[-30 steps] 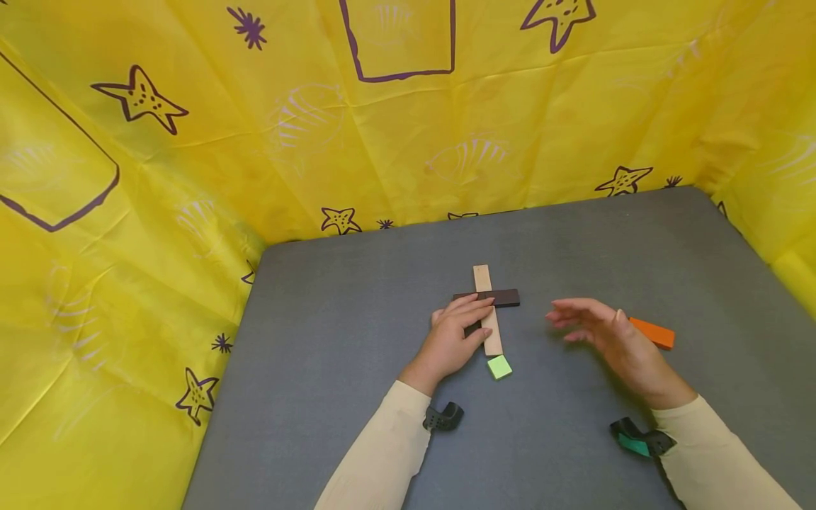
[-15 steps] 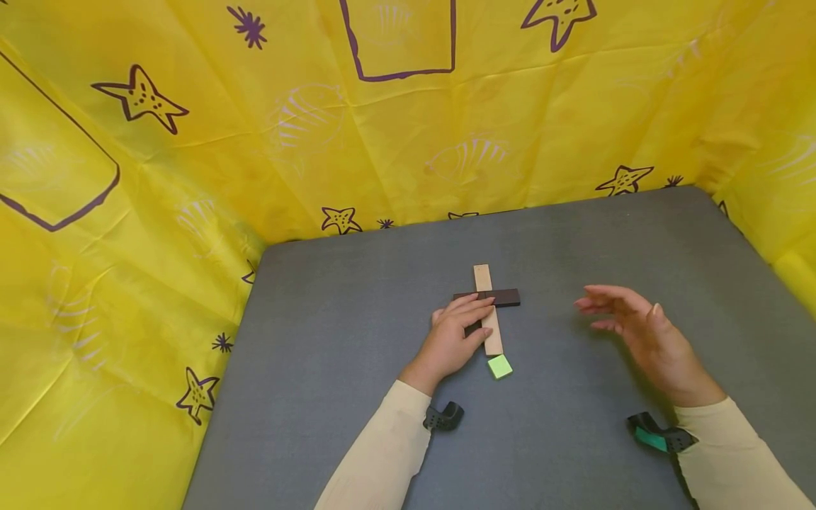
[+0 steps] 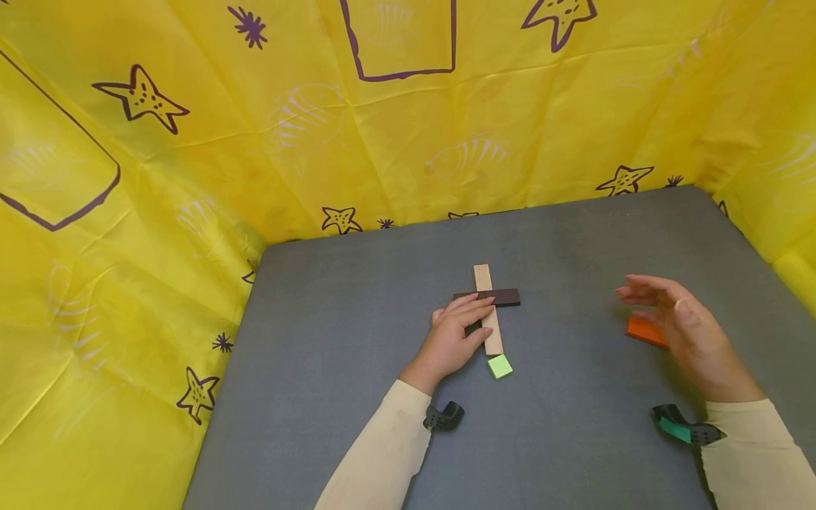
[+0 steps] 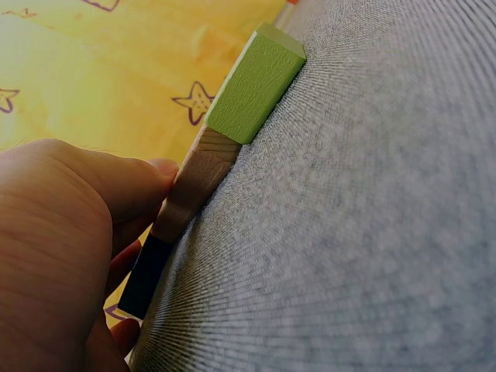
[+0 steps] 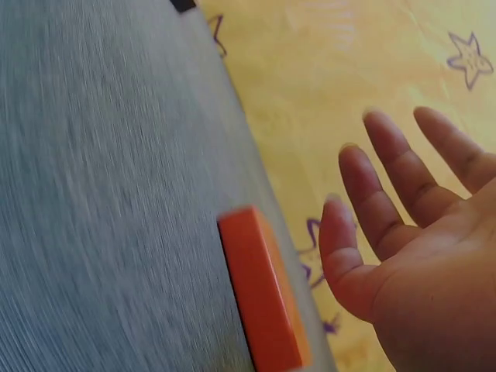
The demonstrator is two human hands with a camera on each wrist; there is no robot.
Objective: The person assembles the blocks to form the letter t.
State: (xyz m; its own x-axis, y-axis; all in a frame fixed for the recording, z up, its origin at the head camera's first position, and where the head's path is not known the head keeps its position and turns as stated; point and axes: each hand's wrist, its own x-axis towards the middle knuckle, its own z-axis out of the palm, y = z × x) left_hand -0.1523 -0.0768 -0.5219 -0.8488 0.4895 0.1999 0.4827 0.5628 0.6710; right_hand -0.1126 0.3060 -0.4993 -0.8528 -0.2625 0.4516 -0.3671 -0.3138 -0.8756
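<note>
In the head view my left hand (image 3: 449,338) rests on a cross-like group of blocks, fingers stretched over a dark brown block (image 3: 508,297) and thumb on a pale wooden block (image 3: 493,340). Another pale wooden block (image 3: 482,278) extends beyond the dark one. More dark surface shows beneath the palm, mostly hidden. A light green block (image 3: 500,367) touches the near end of the wooden block. My right hand (image 3: 698,347), fingers spread and loosely bent, hovers empty beside and partly over an orange block (image 3: 645,331). The right wrist view shows the fingers apart from that orange block (image 5: 262,291).
The blocks lie on a grey cloth-covered table (image 3: 331,319). Yellow cloth (image 3: 408,142) printed with starfish and fish hangs behind the table and along its sides. Each wrist carries a dark strap mount, the right mount (image 3: 687,426) with a green part.
My right hand has moved right, away from the group of blocks, passing over the orange block and uncovering its left end. My left hand and the blocks have stayed still.
</note>
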